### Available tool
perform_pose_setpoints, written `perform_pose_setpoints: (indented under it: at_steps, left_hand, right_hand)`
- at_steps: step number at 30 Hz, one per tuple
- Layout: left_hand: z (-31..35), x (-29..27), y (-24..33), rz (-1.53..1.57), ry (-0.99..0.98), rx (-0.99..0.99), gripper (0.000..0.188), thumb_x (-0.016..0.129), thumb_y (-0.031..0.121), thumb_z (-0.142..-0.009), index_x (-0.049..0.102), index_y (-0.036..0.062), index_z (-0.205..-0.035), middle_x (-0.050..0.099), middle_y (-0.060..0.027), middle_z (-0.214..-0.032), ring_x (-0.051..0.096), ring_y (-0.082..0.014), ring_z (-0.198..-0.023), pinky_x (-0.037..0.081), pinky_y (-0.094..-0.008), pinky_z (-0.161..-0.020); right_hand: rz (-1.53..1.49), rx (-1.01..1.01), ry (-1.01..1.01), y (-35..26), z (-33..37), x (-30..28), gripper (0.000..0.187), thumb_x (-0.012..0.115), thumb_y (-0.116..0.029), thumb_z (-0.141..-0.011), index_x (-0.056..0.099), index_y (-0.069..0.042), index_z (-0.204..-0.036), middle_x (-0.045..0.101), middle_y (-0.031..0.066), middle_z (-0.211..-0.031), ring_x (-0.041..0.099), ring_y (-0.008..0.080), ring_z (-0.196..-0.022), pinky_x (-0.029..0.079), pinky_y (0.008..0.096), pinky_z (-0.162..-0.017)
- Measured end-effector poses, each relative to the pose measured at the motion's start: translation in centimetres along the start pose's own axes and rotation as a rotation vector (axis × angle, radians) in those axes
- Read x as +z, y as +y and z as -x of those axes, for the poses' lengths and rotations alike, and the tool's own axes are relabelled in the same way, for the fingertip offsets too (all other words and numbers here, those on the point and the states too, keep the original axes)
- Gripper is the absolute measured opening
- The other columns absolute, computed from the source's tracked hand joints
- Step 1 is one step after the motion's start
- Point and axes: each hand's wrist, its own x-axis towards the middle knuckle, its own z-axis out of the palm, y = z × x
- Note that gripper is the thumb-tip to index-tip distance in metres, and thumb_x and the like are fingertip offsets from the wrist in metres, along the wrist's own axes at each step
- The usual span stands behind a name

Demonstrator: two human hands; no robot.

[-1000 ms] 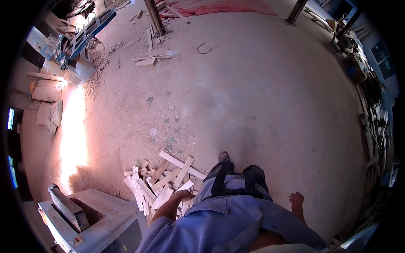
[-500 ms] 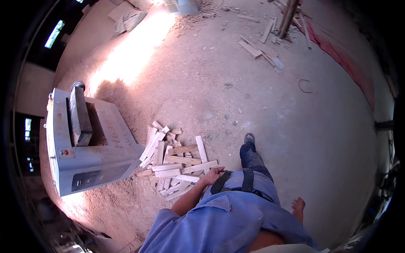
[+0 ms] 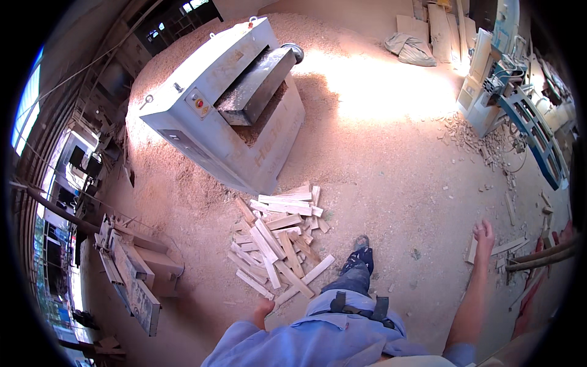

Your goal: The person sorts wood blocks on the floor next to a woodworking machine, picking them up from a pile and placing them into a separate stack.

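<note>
Several pale wooden strips point(image 3: 266, 241) lie in a loose heap on the floor in front of me, to the left of my leg. My left hand point(image 3: 264, 307) hangs low by the near edge of the heap, over the end of one long strip. Its fingers are foreshortened, and whether it touches the strip cannot be made out. Out to the right, my right hand point(image 3: 483, 236) is raised on a stretched arm, its fingers loosely bent and apart, with nothing seen in them.
A large grey machine point(image 3: 238, 122) with a metal bed stands beyond the heap, against a mound of shavings point(image 3: 165, 177). At left is a smaller bench-like machine point(image 3: 137, 269). A blue-green machine point(image 3: 498, 85) stands far right, near wood scraps and dark poles point(image 3: 541, 257).
My view has turned left, so the grey machine and heap appear farther right. My right arm has swung up and outward. My left hand has moved from my waist out beside the heap.
</note>
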Motion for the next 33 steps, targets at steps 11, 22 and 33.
perform_pose_setpoints:
  at_steps: [11, 22, 33]
  left_hand:
    - [-11.8, -24.2, 20.3, 1.048, 0.153, -0.014, 0.059, 0.066, 0.029, -0.093, 0.054, -0.0007, -0.142, 0.073, -0.0206, -0.115, 0.069, -0.0271, -0.107, 0.052, -0.0351, -0.095]
    - [-23.8, -49.9, 21.4, 1.027, 0.553, -0.176, 0.057, 0.069, 0.023, -0.092, 0.054, -0.0004, -0.142, 0.07, -0.0206, -0.123, 0.07, -0.0317, -0.106, 0.054, -0.0401, -0.094]
    - [-33.6, -63.6, 32.6, 0.961, 0.209, -0.044, 0.057, 0.069, 0.03, -0.091, 0.056, 0.0016, -0.139, 0.068, -0.0229, -0.126, 0.066, -0.0385, -0.116, 0.052, -0.0427, -0.1]
  right_hand:
    - [0.818, 0.451, -0.564, 19.1, -0.5, 5.6, 0.042, 0.067, -0.013, -0.076, 0.07, 0.0, -0.116, 0.073, 0.022, -0.107, 0.072, 0.0316, -0.101, 0.056, 0.0419, -0.091]
    - [0.741, 0.655, -0.593, 18.5, -15.9, 13.8, 0.042, 0.064, -0.004, -0.077, 0.069, 0.008, -0.117, 0.073, 0.0237, -0.089, 0.074, 0.0258, -0.076, 0.058, 0.038, -0.07]
    - [0.793, -0.019, -0.844, 6.6, -54.6, 41.0, 0.049, 0.064, -0.01, -0.084, 0.062, -0.001, -0.132, 0.071, 0.0248, -0.114, 0.07, 0.0352, -0.106, 0.055, 0.0407, -0.093]
